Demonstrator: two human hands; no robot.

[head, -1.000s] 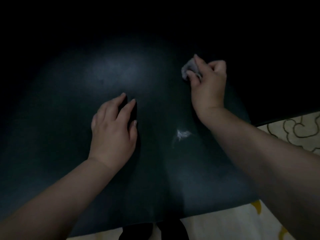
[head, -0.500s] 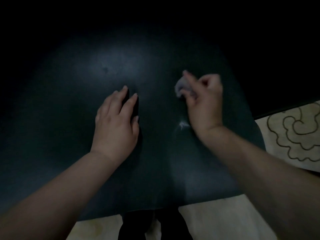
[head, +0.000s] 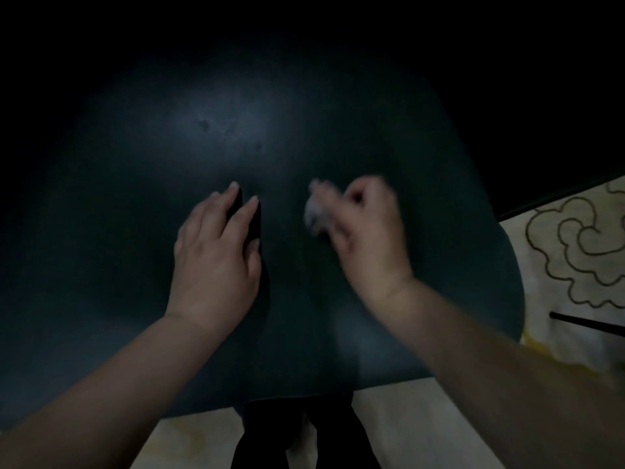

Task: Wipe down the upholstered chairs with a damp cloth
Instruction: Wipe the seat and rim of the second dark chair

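Note:
A dark green upholstered chair seat (head: 128, 231) fills most of the dim view. My left hand (head: 216, 262) rests flat on the middle of the seat with its fingers straight. Just to its right, my right hand (head: 368, 238) grips a small crumpled pale cloth (head: 316, 213) and holds it against the seat; hand and cloth are blurred by motion. A few small dark marks (head: 216, 125) show on the seat further back, in the lighter patch.
Pale floor with a curly line pattern (head: 575, 252) lies to the right of the seat. A thin dark rod (head: 588, 324) crosses the floor at the right edge. My dark-clad legs (head: 297, 431) stand at the seat's front edge. The background is black.
My right hand has drawn the cloth toward me and leftward across the seat, over the small white mark, which is no longer seen. My left hand has stayed flat on the seat.

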